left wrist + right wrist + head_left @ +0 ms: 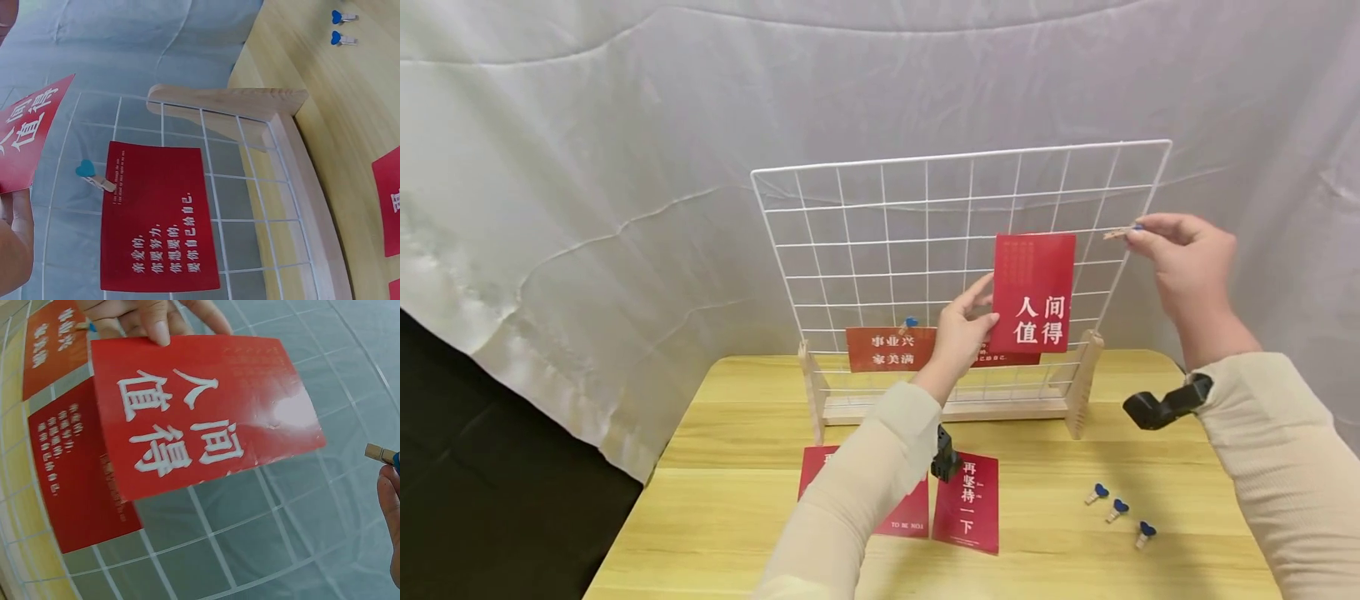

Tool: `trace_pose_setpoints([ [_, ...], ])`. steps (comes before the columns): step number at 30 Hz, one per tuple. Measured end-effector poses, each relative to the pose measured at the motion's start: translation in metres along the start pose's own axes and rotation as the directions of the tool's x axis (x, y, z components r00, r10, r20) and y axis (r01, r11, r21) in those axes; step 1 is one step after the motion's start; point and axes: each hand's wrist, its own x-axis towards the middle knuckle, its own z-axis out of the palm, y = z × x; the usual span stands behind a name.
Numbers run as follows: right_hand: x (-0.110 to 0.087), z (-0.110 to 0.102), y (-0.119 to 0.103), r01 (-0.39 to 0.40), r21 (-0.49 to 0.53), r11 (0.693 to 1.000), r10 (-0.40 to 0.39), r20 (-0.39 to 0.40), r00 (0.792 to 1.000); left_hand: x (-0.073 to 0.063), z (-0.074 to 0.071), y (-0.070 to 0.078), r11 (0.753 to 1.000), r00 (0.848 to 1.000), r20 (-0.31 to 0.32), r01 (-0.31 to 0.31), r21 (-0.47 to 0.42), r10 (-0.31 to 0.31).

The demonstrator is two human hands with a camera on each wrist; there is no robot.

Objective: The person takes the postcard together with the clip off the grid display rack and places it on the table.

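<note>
A red card (1033, 265) with white characters is held by its left edge in my left hand (957, 337), the thumb in front. It stands before the right part of a white wire grid (973, 157). My right hand (1191, 258), beside the grid's right edge, pinches a small wooden clothespin (1117, 233) with a blue heart; its tip points toward the grid, apart from the card. Lower on the grid hang an orange-red card (891, 350) and a dark red card (162, 212). A blue-heart clothespin (97, 178) grips the dark red one's edge.
Wooden feet (1081, 392) hold the grid upright on the yellow wood-grain table (737, 483). Two more red cards, one (967, 525) right of the other (902, 517), lie in front, partly behind my left sleeve. Three blue-heart clothespins (1117, 508) lie at the right. A pale curtain (880, 92) hangs behind.
</note>
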Motion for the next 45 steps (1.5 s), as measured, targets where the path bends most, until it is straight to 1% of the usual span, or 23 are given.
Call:
trace_pose_setpoints([
  [3,-0.008,-0.006,0.009,0.009,0.036,0.999,-0.009,0.008,1.0,-0.004,0.0,-0.005,1.0,1.0,-0.001,0.016,0.013,-0.016],
  [10,-0.025,-0.015,0.028,0.012,0.101,0.995,-0.014,0.013,1.0,-0.014,0.001,-0.022,0.998,0.998,0.015,0.067,-0.021,-0.067],
  [15,-0.034,-0.018,0.039,0.017,0.166,0.986,-0.016,-0.007,1.0,-0.022,0.002,-0.033,0.996,0.996,0.027,0.087,-0.026,-0.086],
  [17,-0.038,-0.021,0.043,0.019,0.153,0.988,-0.017,-0.017,1.0,-0.025,0.003,-0.037,0.996,0.995,0.028,0.092,-0.022,-0.092],
  [21,-0.047,-0.028,0.052,-0.003,0.101,0.995,0.003,-0.004,1.0,-0.031,0.002,-0.045,0.994,0.994,0.03,0.109,0.007,-0.109],
  [24,-0.055,-0.032,0.061,-0.002,0.11,0.994,0.001,0.005,1.0,-0.036,0.001,-0.051,0.991,0.991,0.029,0.128,0.026,-0.128],
  [28,-0.065,-0.035,0.074,-0.001,0.23,0.973,-0.001,0.012,1.0,-0.042,-0.001,-0.059,0.987,0.987,0.026,0.158,0.023,-0.158],
  [32,-0.073,-0.039,0.087,-0.037,0.307,0.951,0.03,0.026,0.999,-0.049,-0.002,-0.067,0.984,0.983,0.02,0.18,0.018,-0.18],
  [36,-0.083,-0.041,0.098,-0.063,0.285,0.956,0.056,0.033,0.998,-0.055,-0.003,-0.076,0.978,0.978,0.024,0.209,-0.01,-0.208],
  [38,-0.089,-0.042,0.101,-0.069,0.288,0.955,0.06,0.038,0.997,-0.06,-0.003,-0.081,0.976,0.976,0.03,0.216,-0.01,-0.216],
  [40,-0.095,-0.045,0.108,-0.08,0.262,0.962,0.073,0.036,0.997,-0.065,-0.002,-0.088,0.976,0.975,0.028,0.219,0.007,-0.219],
  [41,-0.097,-0.048,0.114,-0.089,0.26,0.961,0.083,0.036,0.996,-0.068,-0.002,-0.091,0.975,0.975,0.029,0.221,0.014,-0.221],
  [42,-0.091,-0.063,0.144,-0.101,0.298,0.949,0.085,0.064,0.994,-0.071,-0.001,-0.093,0.974,0.973,0.028,0.227,0.016,-0.227],
  [44,-0.091,-0.079,0.173,-0.118,0.246,0.962,0.104,0.071,0.992,-0.078,0.001,-0.1,0.972,0.972,0.019,0.234,0.018,-0.234],
  [45,-0.09,-0.09,0.191,-0.139,0.238,0.961,0.124,0.075,0.989,-0.082,0.002,-0.103,0.97,0.97,0.017,0.242,0.01,-0.242],
])
